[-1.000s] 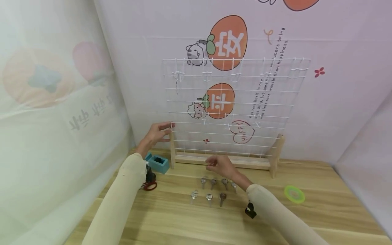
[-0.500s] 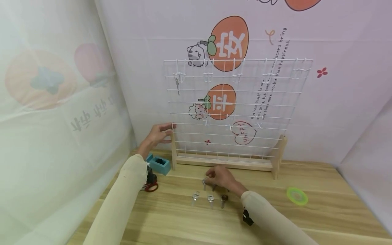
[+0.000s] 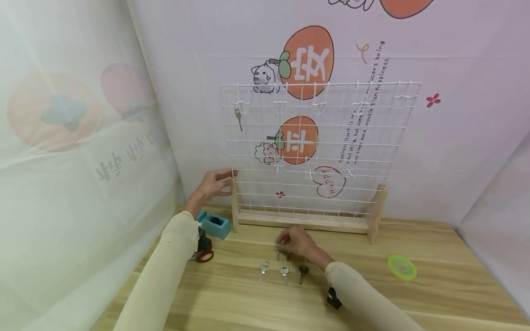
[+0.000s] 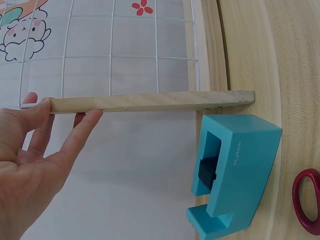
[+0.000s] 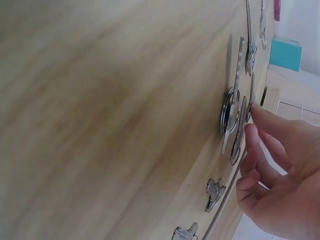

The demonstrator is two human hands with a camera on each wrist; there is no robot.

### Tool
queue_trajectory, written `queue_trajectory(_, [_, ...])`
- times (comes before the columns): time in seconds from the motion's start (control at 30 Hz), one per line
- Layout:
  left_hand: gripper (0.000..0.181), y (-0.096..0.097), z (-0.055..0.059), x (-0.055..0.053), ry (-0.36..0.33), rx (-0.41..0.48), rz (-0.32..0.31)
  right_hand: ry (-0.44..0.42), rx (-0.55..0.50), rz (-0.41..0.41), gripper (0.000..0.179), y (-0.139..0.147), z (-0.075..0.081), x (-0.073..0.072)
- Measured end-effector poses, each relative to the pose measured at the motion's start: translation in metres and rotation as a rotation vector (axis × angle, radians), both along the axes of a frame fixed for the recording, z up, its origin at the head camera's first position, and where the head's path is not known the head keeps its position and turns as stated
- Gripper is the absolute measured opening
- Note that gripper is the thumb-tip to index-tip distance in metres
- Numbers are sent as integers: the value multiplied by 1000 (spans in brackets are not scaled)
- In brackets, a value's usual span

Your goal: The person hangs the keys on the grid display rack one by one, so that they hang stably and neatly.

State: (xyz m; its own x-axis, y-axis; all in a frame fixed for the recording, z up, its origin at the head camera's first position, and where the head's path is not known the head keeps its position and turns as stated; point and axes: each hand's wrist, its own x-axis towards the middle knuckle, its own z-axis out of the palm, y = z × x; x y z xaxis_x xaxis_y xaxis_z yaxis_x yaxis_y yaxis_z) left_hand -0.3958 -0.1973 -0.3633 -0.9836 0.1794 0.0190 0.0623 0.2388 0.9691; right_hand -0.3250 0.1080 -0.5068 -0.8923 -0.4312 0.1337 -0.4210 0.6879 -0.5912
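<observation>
A white wire grid (image 3: 314, 142) stands upright in a wooden base with side posts. My left hand (image 3: 214, 185) holds the top of its left wooden post (image 4: 150, 101), thumb on one side and fingers on the other. My right hand (image 3: 299, 242) is low over the table, its thumb and index finger pinching a key (image 3: 277, 250) in the back row. In the right wrist view the thumb touches that key's edge. Several other keys with rings lie near it, among them a silver key (image 3: 284, 272). One key (image 3: 239, 118) hangs from a hook at the grid's upper left.
A teal tape dispenser (image 3: 216, 225) sits beside the left post, with red-handled scissors (image 3: 204, 255) in front of it. A yellow-green ring (image 3: 402, 267) lies on the table at the right. White hooks (image 3: 319, 107) line the grid's top. Printed cloth surrounds the table.
The right hand has come down from in front of the grid's base to the back row of keys, and its fingers have closed at one key. The left hand stays on the post.
</observation>
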Motion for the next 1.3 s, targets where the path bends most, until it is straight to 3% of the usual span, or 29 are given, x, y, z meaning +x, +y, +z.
queue_trajectory(0.27, [43,2,-2,0,4,-4,-13,18,-88,59,13,5,2,6])
queue_trajectory(0.5, [44,3,-2,1,-4,12,-16,10,-181,105,14,12,20,10])
queue_trajectory(0.73, [44,-1,-6,1,3,-1,-4,162,-213,155,11,15,45,6])
queue_trajectory(0.97, [44,-3,-5,1,13,4,-4,71,-199,126,17,16,97,11])
queue_trajectory(1.3, [44,-1,-3,2,2,11,-15,47,-288,51,15,15,181,15])
